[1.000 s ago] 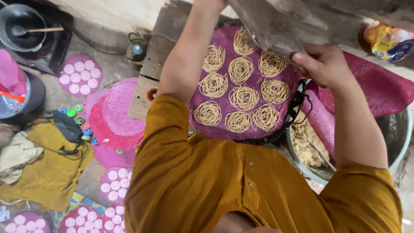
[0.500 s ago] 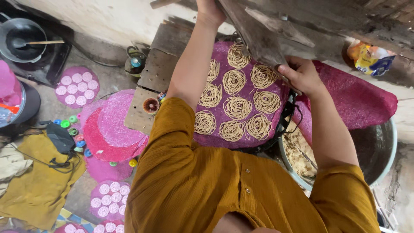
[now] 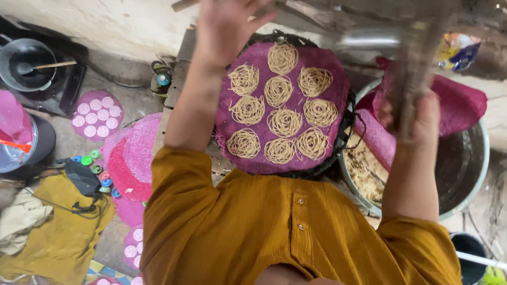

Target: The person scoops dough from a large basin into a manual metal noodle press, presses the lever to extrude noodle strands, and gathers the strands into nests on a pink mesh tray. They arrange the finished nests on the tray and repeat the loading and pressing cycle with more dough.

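Above the purple mat [image 3: 338, 79] of noodle coils [image 3: 284, 122], your right hand [image 3: 417, 113] gripped the blurred press [image 3: 406, 58] — left hand [image 3: 227, 24] open, empty — keep it level.

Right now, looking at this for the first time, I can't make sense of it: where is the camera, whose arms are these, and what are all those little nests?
The camera sits on the person's head and looks straight down, so you see their mustard-yellow shirt and both arms from above. There is no machine, only two bare hands. The left hand is raised with spread fingers and holds nothing that I can see. The right hand grips a blurred, upright metal tool; what it is I cannot tell. Below lies a round purple mat carrying nine coils of thin pale noodle strands. Beside it, under the right arm, stands a large metal basin with pale dough. On the floor to the left lie more pink mats and a dark pan.
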Available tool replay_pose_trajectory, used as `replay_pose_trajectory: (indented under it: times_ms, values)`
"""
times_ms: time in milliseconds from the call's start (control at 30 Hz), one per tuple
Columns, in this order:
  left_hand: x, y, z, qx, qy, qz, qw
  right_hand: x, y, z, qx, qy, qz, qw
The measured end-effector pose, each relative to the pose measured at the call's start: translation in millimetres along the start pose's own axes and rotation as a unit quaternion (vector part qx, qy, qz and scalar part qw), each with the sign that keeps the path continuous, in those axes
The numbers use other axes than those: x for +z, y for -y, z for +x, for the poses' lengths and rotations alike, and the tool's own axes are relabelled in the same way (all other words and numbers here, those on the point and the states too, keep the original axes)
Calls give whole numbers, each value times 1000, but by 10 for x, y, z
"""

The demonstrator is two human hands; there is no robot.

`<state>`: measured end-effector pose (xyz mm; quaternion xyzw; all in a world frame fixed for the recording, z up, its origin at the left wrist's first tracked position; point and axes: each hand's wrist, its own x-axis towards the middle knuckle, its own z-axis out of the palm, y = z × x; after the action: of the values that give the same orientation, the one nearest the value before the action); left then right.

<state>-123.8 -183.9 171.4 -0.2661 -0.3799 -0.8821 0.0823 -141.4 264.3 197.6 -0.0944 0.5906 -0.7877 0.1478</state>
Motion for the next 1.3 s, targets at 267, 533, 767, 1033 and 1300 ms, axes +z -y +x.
replay_pose_trajectory:
  times_ms: [267,533,767,1033,1300]
  values:
    - [755,-4,-930,-39,8,276,960,-676,-65,-1292,-97,-68,-148,982]
    - [1444,1532,-1059,1,5,667,745,245,-696,-1442,2,135,-233,963]
    - [731,922,-1974,48,-286,494,819,-406,-920,-593,-93,-31,-501,860]
    - [477,-380,-2591,231,-429,385,784,-616,-1551,434,23,-39,-741,670]
    - [517,-809,-3301,296,-492,372,729,-929,-805,808,-84,-110,-792,595]
